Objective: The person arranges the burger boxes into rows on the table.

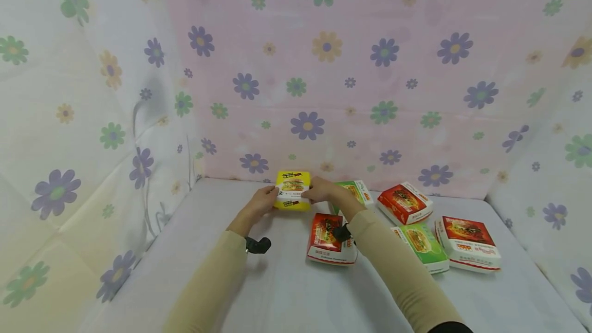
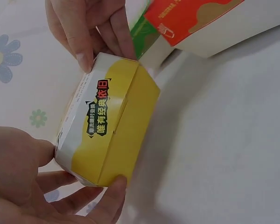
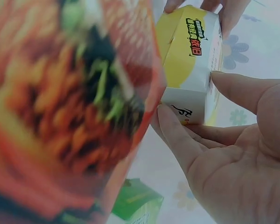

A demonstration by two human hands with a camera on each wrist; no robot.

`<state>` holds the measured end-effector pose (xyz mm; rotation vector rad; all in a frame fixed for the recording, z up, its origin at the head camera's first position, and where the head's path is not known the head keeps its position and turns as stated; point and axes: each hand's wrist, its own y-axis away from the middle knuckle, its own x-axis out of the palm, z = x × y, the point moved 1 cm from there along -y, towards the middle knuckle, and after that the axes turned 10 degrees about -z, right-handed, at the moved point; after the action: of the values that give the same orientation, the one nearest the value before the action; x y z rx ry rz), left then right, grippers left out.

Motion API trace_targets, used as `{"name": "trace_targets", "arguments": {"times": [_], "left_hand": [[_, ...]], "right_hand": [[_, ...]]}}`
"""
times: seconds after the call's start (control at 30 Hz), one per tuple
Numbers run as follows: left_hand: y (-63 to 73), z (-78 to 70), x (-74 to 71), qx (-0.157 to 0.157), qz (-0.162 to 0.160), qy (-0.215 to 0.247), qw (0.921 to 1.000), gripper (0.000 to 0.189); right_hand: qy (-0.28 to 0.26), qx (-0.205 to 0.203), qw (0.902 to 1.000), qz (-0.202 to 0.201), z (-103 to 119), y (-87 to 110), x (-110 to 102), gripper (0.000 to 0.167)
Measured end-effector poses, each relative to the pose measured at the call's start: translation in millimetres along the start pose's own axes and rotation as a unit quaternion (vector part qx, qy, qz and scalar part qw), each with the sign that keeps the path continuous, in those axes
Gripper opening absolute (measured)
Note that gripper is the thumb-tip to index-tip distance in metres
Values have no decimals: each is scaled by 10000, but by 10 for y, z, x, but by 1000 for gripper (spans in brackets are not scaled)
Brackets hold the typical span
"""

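Yellow burger box (image 1: 293, 174) is between my hands. Left hand (image 1: 263, 201) grips its left side, thumb and fingers partly closed; right hand (image 1: 322, 190) pinches the opposite side. Can't tell if it touches the table (image 1: 277, 287). Red-topped box (image 1: 322, 230) sits nearer me than my right hand; green box (image 1: 359, 187) just right of that hand.

We can pass over the table (image 1: 185, 251) left of our left hand (image 1: 263, 200), but right of the yellow box (image 1: 293, 189) the red boxes (image 1: 325, 239) and green boxes (image 1: 421, 244) block us, with cloth (image 1: 277, 117) behind.
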<state>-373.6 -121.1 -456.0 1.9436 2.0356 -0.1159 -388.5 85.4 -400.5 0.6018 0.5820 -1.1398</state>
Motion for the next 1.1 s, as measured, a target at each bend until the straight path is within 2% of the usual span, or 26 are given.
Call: {"name": "trace_targets", "arguments": {"times": [0.2, 0.6, 0.87, 1.1], "left_hand": [[-44, 2, -127, 59, -5, -50, 10000, 58], [-65, 13, -307, -24, -51, -127, 9999, 58], [-115, 80, -332, -104, -75, -50, 9999, 59], [-140, 127, -320, -253, -104, -4, 9996, 59]], "right_hand": [[-491, 94, 9988, 10, 99, -12, 65, 30], [-780, 240, 9967, -38, 203, -54, 213, 36], [-931, 293, 9952, -61, 211, -40, 276, 37], [-888, 531, 9945, -141, 172, -89, 328, 38]]}}
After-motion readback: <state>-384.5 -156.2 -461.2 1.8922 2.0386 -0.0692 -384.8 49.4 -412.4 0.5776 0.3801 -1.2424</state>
